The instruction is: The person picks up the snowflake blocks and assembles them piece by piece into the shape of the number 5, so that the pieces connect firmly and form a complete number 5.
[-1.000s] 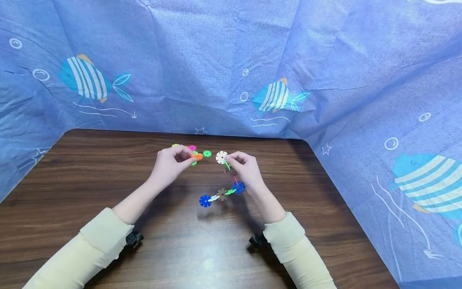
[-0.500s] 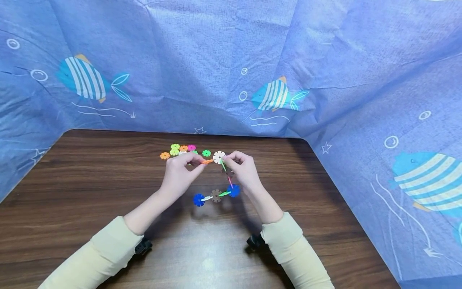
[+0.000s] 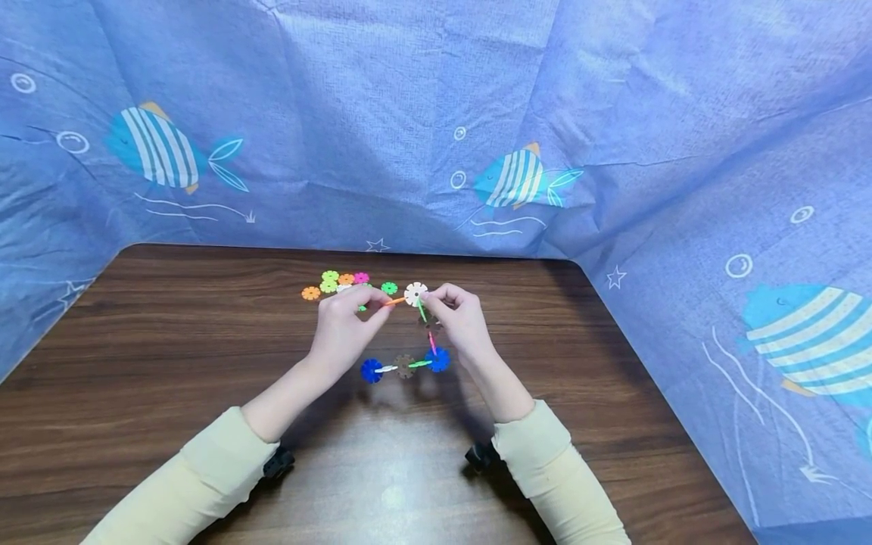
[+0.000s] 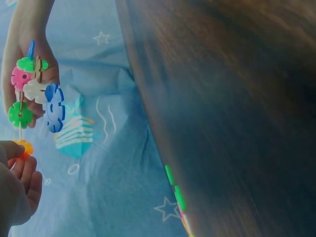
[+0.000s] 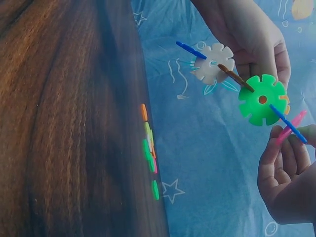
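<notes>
Toothed plastic discs are joined edge to slot in a chain, held above the table. My left hand (image 3: 347, 325) pinches an orange disc (image 3: 396, 301) between thumb and forefinger. Its edge meets the rim of the white disc (image 3: 415, 294) at the chain's upper end. My right hand (image 3: 465, 322) pinches the chain there, by the white disc and a green disc (image 3: 421, 309); its fingertips partly hide the joint. Below hang a pink disc (image 3: 431, 342), a blue disc (image 3: 437, 359), a brown disc (image 3: 405, 366) and another blue disc (image 3: 371, 371) at the free end.
Loose discs lie on the dark wooden table (image 3: 170, 341) behind my left hand, among them an orange one (image 3: 310, 293), a yellow one (image 3: 330, 276) and a green one (image 3: 389, 288). A blue fish-print cloth (image 3: 381, 113) hangs around the table's far and side edges.
My left hand has moved right with the orange disc, bringing it to the white disc and turning it edge-on. The chain's lower end has swung slightly left; my right hand stays nearly in place.
</notes>
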{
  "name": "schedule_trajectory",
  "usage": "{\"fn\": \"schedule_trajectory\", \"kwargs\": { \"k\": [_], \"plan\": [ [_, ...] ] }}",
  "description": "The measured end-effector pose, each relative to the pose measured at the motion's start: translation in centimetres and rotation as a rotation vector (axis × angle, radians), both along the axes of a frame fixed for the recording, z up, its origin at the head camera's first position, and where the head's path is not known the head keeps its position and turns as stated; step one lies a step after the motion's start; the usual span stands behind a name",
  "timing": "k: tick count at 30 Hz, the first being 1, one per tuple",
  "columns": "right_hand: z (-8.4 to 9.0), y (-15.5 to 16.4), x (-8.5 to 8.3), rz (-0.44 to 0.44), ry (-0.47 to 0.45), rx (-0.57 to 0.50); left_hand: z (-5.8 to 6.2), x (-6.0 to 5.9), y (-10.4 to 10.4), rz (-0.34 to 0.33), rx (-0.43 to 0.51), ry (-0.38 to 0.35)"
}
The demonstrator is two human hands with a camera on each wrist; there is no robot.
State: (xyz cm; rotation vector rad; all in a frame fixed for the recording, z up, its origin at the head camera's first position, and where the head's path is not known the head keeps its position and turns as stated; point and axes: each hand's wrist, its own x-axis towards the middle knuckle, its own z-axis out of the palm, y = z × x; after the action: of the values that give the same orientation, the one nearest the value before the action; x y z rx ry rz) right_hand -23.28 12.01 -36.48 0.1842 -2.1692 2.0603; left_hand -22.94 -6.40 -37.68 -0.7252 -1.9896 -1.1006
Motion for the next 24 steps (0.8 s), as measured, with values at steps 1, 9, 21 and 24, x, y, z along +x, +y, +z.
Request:
{"fn": "schedule_trajectory", "kwargs": {
  "k": [1, 9, 21, 24],
  "plan": [
    [0.00, 0.01, 0.01, 0.000, 0.001, -0.002, -0.01, -0.02, 0.02, -0.003, 0.001, 0.002],
    [-0.20, 0.13, 0.10, -0.047, 0.011, 0.003, -0.05, 0.02, 0.25, -0.003, -0.007, -0.002],
    [-0.20, 0.01, 0.24, 0.056, -0.021, -0.007, -0.14, 0.19, 0.21, -0.035, -0.004, 0.024],
    [-0.22, 0.14, 0.27, 0.091, -0.027, -0.008, -0.17, 0.20, 0.05, -0.046, -0.025, 0.054]
  ]
}}
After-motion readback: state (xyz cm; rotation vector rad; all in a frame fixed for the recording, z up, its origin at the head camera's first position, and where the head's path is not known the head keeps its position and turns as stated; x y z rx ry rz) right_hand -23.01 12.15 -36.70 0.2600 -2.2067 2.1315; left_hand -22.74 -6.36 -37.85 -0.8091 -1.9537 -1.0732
